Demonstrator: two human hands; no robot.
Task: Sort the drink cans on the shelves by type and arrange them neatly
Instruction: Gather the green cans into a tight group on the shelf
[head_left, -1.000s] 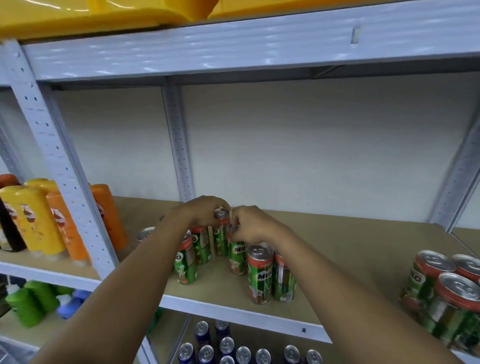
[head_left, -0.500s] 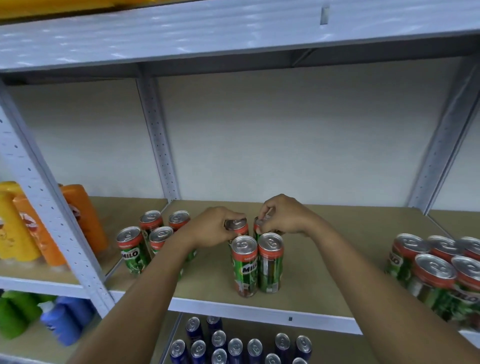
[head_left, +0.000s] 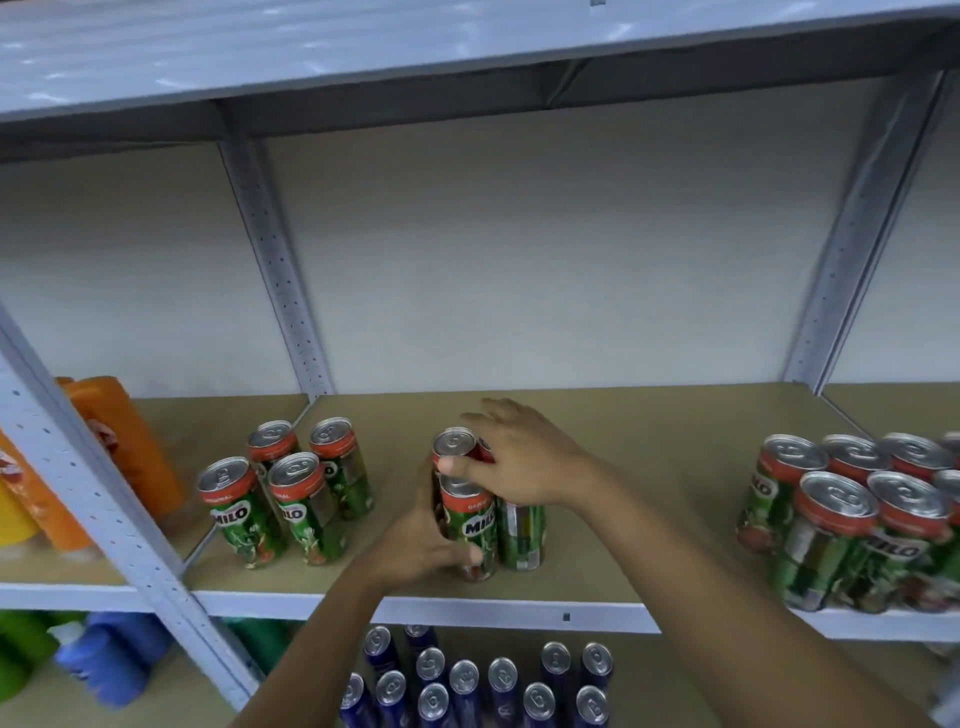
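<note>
Left hand (head_left: 415, 545) clasped the near Milo can (head_left: 470, 525); right hand (head_left: 519, 462), fingers spread, rested atop the four-can cluster (head_left: 488, 499); four more cans (head_left: 291, 493) stood left.

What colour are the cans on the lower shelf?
Dark blue cans with silver tops, head view.

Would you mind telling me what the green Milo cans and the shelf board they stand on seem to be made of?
Milo cans: apparently thin metal, likely aluminium, judging by the bare silvery tops with pull tabs; the sides carry a glossy printed green and red coat. Shelf board: a matte tan panel, perhaps fibreboard or plywood, though no grain shows. Its front rail looks like pale painted metal.
</note>
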